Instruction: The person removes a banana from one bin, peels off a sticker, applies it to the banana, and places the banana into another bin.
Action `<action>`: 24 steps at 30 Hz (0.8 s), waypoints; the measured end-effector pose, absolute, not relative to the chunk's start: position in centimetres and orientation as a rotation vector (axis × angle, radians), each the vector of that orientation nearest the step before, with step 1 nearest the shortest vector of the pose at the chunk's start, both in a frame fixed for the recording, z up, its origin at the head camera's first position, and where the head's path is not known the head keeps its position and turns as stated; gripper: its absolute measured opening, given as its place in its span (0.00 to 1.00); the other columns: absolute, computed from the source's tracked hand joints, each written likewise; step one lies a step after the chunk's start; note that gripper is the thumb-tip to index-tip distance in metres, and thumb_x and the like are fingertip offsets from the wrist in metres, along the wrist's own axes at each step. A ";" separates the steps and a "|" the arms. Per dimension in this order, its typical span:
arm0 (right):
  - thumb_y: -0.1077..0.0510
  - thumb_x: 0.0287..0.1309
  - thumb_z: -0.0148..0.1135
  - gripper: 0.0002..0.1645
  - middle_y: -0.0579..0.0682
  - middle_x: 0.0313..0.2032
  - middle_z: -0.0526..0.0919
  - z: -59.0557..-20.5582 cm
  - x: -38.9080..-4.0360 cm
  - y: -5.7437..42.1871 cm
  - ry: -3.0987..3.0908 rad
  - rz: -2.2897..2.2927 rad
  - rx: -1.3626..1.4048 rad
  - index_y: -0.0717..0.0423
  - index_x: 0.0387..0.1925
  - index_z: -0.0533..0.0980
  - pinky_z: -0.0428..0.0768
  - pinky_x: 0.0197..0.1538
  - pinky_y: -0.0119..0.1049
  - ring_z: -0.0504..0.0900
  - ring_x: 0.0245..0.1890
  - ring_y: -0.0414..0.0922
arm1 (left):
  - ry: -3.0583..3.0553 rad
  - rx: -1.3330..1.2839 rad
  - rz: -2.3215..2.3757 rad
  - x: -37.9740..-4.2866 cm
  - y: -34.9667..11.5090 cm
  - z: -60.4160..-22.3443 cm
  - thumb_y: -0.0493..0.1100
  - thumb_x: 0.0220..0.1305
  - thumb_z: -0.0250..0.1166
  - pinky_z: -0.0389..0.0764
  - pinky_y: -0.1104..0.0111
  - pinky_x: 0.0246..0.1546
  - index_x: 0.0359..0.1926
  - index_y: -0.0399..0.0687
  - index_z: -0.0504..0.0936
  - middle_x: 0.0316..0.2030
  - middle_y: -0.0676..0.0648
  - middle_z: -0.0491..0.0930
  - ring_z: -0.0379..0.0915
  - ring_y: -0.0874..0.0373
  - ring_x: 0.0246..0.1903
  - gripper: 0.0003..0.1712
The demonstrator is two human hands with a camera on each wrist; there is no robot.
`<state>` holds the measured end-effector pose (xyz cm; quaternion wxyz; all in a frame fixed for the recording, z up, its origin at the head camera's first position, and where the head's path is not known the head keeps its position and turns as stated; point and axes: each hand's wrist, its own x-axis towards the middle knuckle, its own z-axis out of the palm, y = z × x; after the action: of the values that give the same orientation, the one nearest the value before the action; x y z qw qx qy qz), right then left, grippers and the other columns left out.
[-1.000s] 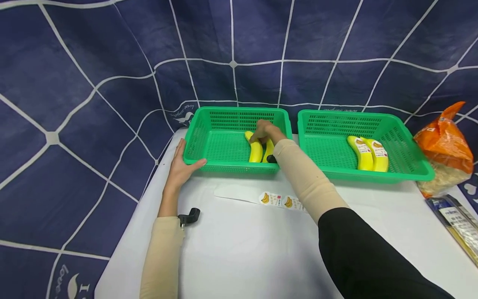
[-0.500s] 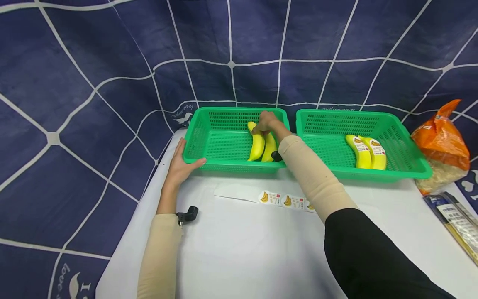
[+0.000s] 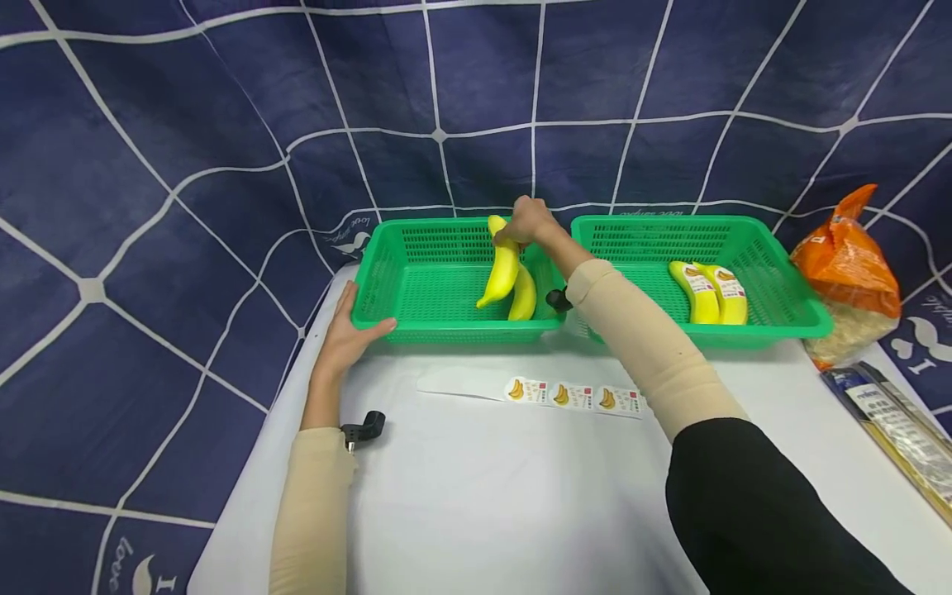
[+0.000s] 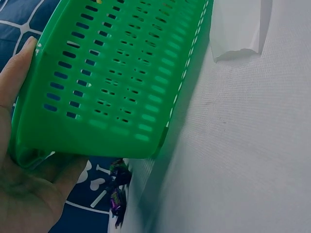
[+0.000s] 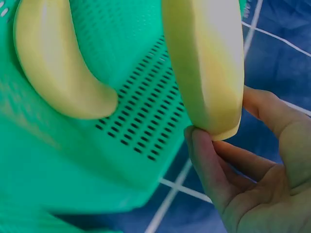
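Observation:
My right hand [image 3: 530, 221] pinches a yellow banana [image 3: 502, 266] by its far end, as the right wrist view also shows. That banana [image 5: 206, 63] is tilted and lifted above the floor of the left green basket [image 3: 439, 335]. Beneath it, a second banana [image 3: 524, 296] lies in the same basket near the right side. My left hand [image 3: 348, 337] rests against the basket's near left corner, its fingers along the outer wall and the thumb at the front rim. In the left wrist view the hand [image 4: 29, 194] touches that corner from outside.
A second green basket [image 3: 773, 332] on the right holds two labelled bananas [image 3: 714, 295]. A strip of banana stickers [image 3: 573, 395] lies in front of the baskets on the white table [image 3: 506, 496]. An orange-topped bag [image 3: 848, 273] and a flat package [image 3: 892, 430] are at the far right.
My right hand has raised one banana from the left basket's floor, moving back and up. The other banana stays in the basket. My left hand keeps its place at the corner.

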<state>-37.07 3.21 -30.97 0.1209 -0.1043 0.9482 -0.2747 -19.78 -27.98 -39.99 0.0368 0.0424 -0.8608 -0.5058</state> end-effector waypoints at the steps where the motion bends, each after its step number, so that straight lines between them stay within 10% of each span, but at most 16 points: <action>1: 0.49 0.52 0.71 0.24 0.56 0.37 0.83 -30.6 -36.7 3.5 2.768 -0.823 -0.299 0.65 0.42 0.79 0.84 0.34 0.32 0.84 0.26 0.44 | -2.640 0.127 -1.547 -20.0 -28.3 -40.6 0.51 0.54 0.73 0.37 0.49 0.76 0.78 0.47 0.36 0.78 0.52 0.31 0.25 0.51 0.78 0.65; 9: 0.48 0.51 0.72 0.23 0.55 0.33 0.84 -27.9 -33.9 7.1 2.765 -0.992 -0.248 0.65 0.36 0.83 0.85 0.35 0.32 0.87 0.39 0.54 | -2.650 0.117 -1.510 -20.2 -28.7 -41.1 0.52 0.56 0.73 0.36 0.50 0.77 0.78 0.46 0.35 0.78 0.52 0.30 0.25 0.52 0.77 0.64; 24: 0.45 0.49 0.74 0.26 0.57 0.40 0.88 -26.3 -24.9 12.4 2.727 -0.976 -0.272 0.61 0.43 0.85 0.85 0.42 0.38 0.88 0.33 0.48 | -2.671 0.115 -1.483 -20.1 -28.5 -41.0 0.53 0.56 0.72 0.37 0.49 0.76 0.78 0.50 0.34 0.78 0.50 0.30 0.25 0.50 0.77 0.64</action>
<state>-24.94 12.40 -26.35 0.1159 -0.0929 0.9311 -0.3330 -20.11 -28.49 -40.97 0.0423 0.0377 -0.8728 -0.4847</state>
